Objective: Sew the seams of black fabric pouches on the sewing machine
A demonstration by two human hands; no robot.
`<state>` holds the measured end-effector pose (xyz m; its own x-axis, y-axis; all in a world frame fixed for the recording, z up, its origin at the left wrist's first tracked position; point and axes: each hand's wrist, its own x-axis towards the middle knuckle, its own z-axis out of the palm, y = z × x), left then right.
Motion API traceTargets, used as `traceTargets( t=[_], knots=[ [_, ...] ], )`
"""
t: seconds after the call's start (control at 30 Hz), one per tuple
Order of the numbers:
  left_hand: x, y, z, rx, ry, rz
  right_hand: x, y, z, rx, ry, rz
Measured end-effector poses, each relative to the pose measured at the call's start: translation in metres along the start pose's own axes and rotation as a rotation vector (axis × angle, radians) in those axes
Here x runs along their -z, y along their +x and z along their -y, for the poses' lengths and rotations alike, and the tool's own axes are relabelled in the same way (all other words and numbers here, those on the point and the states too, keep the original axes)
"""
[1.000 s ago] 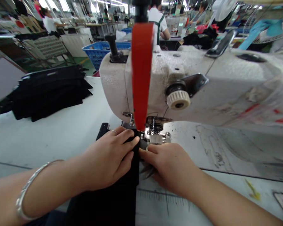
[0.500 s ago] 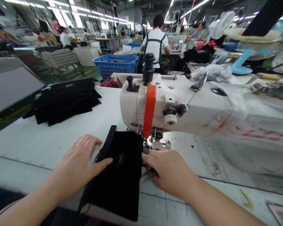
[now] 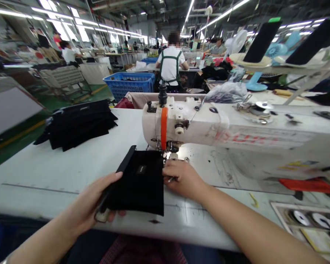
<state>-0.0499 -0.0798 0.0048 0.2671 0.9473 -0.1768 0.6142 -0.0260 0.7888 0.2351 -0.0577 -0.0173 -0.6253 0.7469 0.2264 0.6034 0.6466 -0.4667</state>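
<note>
A black fabric panel with a small label lies partly on the sewing machine table, its right edge by the presser foot. My left hand grips the panel's folded left side, thumb on top and fingertips underneath, and its near end is lifted off the table. Beside the needle area, my right hand is closed at the panel's right edge. A small metal tool pokes out between its fingers; its kind is hidden. The white sewing machine with an orange guard stands just beyond.
A stack of black pieces lies at the left of the table. Behind the machine are a blue crate and a person in a white shirt. Thread cones stand upper right; bobbins sit in a tray lower right.
My left hand has moved from resting over the panel's left side to gripping its near left part, raising that end. My right hand stays at the right edge. The view has shifted.
</note>
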Motion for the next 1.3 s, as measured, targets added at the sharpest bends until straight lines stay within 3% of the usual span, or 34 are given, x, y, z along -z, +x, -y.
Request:
traceTargets(
  t=[0.07, 0.13, 0.2, 0.27, 0.37, 0.5, 0.6, 0.77, 1.07, 1.3],
  knots=[
    [0.008, -0.013, 0.002, -0.037, 0.149, -0.17, 0.002, -0.006, 0.009, 0.038, 0.027, 0.033],
    [0.009, -0.026, -0.004, -0.222, 0.426, -0.314, 0.002, -0.017, 0.021, 0.058, 0.042, 0.09],
    [-0.001, -0.035, -0.015, -0.483, 0.647, -0.253, -0.002, -0.031, 0.035, 0.045, 0.019, 0.169],
    [-0.02, -0.041, -0.024, -0.742, 0.737, -0.076, -0.009, -0.045, 0.048, 0.014, -0.039, 0.214],
    [-0.054, -0.04, -0.025, -0.925, 0.674, -0.028, -0.026, -0.063, 0.065, -0.024, -0.091, 0.099],
    [-0.076, -0.034, -0.012, -0.92, 0.552, -0.107, -0.045, -0.076, 0.077, 0.009, -0.114, -0.266],
    [-0.079, -0.034, -0.011, -0.889, 0.44, -0.176, -0.052, -0.079, 0.081, 0.017, -0.158, -0.417],
    [-0.085, -0.038, -0.013, -0.772, 0.348, -0.208, -0.051, -0.08, 0.08, 0.033, -0.13, -0.398],
    [-0.084, -0.038, -0.002, -0.785, 0.345, -0.049, -0.049, -0.083, 0.077, 0.075, -0.097, -0.37],
    [-0.083, -0.035, -0.008, -0.819, 0.336, -0.105, -0.048, -0.091, 0.077, 0.023, 0.005, -0.339]
  ],
)
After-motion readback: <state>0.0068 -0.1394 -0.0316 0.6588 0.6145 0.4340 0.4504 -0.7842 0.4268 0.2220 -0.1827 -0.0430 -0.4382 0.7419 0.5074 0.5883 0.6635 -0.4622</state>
